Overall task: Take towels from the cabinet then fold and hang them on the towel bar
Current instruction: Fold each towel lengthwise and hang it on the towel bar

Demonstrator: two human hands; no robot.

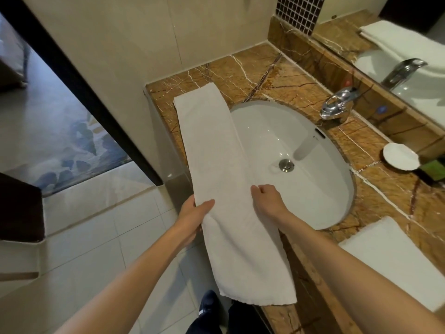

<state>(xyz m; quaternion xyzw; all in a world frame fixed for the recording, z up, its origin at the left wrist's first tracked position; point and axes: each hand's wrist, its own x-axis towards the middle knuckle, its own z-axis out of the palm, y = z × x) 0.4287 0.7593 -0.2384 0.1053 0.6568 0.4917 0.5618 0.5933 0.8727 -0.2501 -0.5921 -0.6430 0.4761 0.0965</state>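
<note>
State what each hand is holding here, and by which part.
Both hands hold the long folded white towel partway along it: the left hand grips its left edge, the right hand pinches its right edge.

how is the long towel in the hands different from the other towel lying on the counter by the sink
The long towel is a narrow strip, its near end hanging over the counter's front edge; the other towel is a broader rectangle lying flat. The left hand and right hand grip the long towel; the other is untouched. Both are white.
</note>
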